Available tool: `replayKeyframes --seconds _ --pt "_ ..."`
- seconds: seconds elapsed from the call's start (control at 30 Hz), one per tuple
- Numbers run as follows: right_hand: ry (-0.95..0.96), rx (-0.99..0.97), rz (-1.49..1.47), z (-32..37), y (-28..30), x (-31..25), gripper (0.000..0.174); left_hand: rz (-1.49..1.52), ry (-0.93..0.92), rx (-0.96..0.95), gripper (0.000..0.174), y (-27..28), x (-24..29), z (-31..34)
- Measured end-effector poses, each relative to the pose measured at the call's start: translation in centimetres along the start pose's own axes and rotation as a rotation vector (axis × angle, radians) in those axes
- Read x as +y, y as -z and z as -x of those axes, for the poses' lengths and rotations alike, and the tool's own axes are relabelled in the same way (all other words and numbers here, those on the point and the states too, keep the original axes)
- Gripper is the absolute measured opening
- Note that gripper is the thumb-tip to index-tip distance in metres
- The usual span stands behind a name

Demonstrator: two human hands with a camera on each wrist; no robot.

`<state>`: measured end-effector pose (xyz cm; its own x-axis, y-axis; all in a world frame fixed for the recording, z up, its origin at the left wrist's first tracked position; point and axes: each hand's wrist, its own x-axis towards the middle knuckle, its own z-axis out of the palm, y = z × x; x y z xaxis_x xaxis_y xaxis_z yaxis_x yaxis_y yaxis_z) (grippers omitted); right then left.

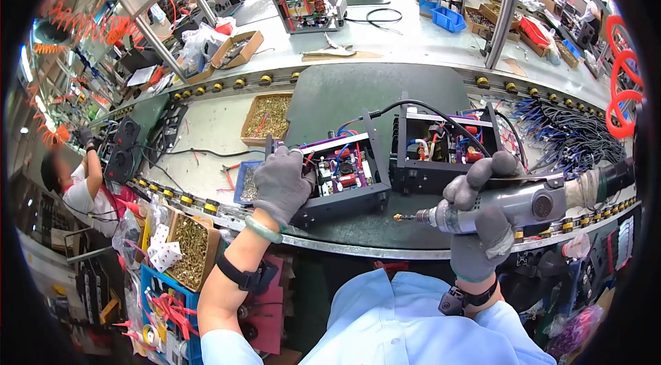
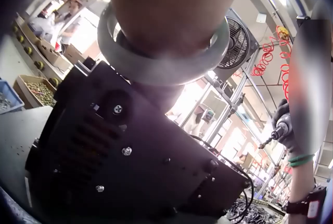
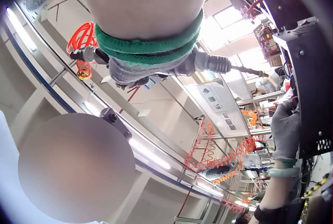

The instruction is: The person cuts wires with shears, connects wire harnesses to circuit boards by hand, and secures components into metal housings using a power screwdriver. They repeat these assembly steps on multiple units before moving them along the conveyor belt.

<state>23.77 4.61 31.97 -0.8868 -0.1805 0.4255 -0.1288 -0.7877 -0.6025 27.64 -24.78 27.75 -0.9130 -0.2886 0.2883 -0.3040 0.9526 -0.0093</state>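
Note:
The gloved left hand (image 1: 282,182) lies over the left edge of an open black metal case (image 1: 344,175) filled with wiring and small parts, its fingers bent over that edge. In the left wrist view the case's dark side panel (image 2: 125,151) with screws fills the lower part. The gloved right hand (image 1: 485,206) is curled round a grey power screwdriver (image 1: 516,205), whose bit points left, apart from the case. A second open case (image 1: 447,141) stands to the right of the first, behind the screwdriver, with a black cable arching over it.
A carton of screws (image 1: 267,119) and a blue bin (image 1: 248,182) stand left of the case. Bundled cables (image 1: 561,127) lie at the right. Roller rails run along both sides of the bench. Another person (image 1: 86,193) works at the far left; a red coiled hose (image 1: 623,76) hangs right.

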Motion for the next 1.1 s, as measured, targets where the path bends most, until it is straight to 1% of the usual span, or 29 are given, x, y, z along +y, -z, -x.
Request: replayKeyframes --seconds 0.03,0.07,0.1,0.13,0.17,0.23,0.27,0.3,0.37,0.4,0.47,0.5,0.57,0.6,0.63,0.7,0.77,0.8,0.83,0.87,0.9,0.97,1.03,1.1 --pt "-0.002 0.0 0.0 0.0 0.0 0.2 0.075 0.004 -0.032 0.065 0.029 -0.2 -0.2 0.1" --pt "-0.021 -0.013 -0.033 0.1 -0.1 0.4 0.074 0.004 -0.03 0.063 0.029 -0.2 -0.6 0.3" --pt "-0.038 -0.026 -0.066 0.0 -0.1 0.6 0.073 0.007 -0.081 0.046 0.026 -0.2 -1.1 0.5" --pt "-0.038 -0.037 -0.028 0.2 0.1 0.7 0.07 0.011 -0.133 0.03 0.023 -0.1 -1.6 0.5" --pt "-0.038 -0.037 -0.025 0.3 0.2 0.7 0.07 0.014 -0.133 0.03 0.023 0.2 -2.2 0.5" --pt "-0.055 -0.029 0.024 0.4 0.4 0.7 0.07 0.102 -0.228 -0.102 0.02 1.3 -3.3 0.6" --pt "-0.059 -0.029 0.023 0.4 0.2 0.7 0.07 0.141 -0.258 -0.137 0.02 1.3 -3.8 0.5" --pt "-0.087 -0.016 0.005 0.3 -0.2 0.7 0.069 0.139 -0.255 -0.138 0.02 1.4 -3.9 0.2" --pt "-0.116 -0.007 -0.01 -0.2 -0.6 0.9 0.068 0.095 -0.35 -0.25 0.021 1.8 -3.9 -0.7" --pt "-0.161 -0.018 -0.033 -0.4 -0.8 1.1 0.066 0.096 -0.349 -0.247 0.021 1.8 -3.6 -1.2" --pt "-0.225 -0.069 -0.077 -1.1 -1.0 1.8 0.064 0.041 -0.376 -0.343 0.02 1.7 -3.0 -1.9" --pt "-0.226 -0.074 -0.076 -1.5 -0.9 2.6 0.064 0.043 -0.372 -0.339 0.02 1.3 -3.2 -1.9" --pt "-0.166 -0.141 -0.046 -2.3 -0.9 4.3 0.064 0.134 -0.391 -0.322 0.018 0.4 -3.7 -2.2" --pt "-0.218 -0.135 -0.108 -2.8 -1.8 4.7 0.06 0.134 -0.39 -0.321 0.018 0.3 -3.7 -2.2" --pt "-0.263 -0.138 -0.252 -3.5 -2.3 5.9 0.058 0.126 -0.38 -0.328 0.016 0.2 -3.6 -2.2" --pt "-0.199 -0.142 -0.236 -4.8 -3.5 9.1 0.054 0.116 -0.372 -0.333 0.015 0.1 -3.4 -2.0" --pt "-0.154 -0.163 -0.198 -5.9 -3.5 13.1 0.05 0.118 -0.347 -0.326 0.014 0.2 -3.3 -1.8" --pt "-0.174 -0.145 -0.195 -6.4 -3.5 14.6 0.048 0.107 -0.387 -0.279 0.014 -0.3 -3.5 -1.6" --pt "-0.196 -0.123 -0.192 -6.6 -3.7 15.7 0.046 0.105 -0.389 -0.277 0.014 -0.7 -3.6 -1.5" --pt "-0.139 -0.133 -0.05 -6.7 -3.8 16.2 0.043 0.099 -0.357 -0.32 0.015 -0.7 -3.4 -1.5" --pt "-0.135 -0.135 -0.053 -6.8 -3.7 16.8 0.043 0.092 -0.325 -0.363 0.015 -0.6 -3.3 -1.6" --pt "-0.123 -0.128 -0.001 -6.6 -3.4 17.9 0.045 0.094 -0.331 -0.374 0.016 -0.6 -3.4 -1.8" --pt "-0.121 -0.131 -0.01 -6.4 -3.1 18.4 0.046 0.083 -0.339 -0.394 0.016 -0.6 -3.3 -1.9" --pt "-0.143 -0.146 0.111 -6.1 -3.2 18.5 0.043 0.092 -0.32 -0.422 0.014 -0.2 -3.1 -2.0"
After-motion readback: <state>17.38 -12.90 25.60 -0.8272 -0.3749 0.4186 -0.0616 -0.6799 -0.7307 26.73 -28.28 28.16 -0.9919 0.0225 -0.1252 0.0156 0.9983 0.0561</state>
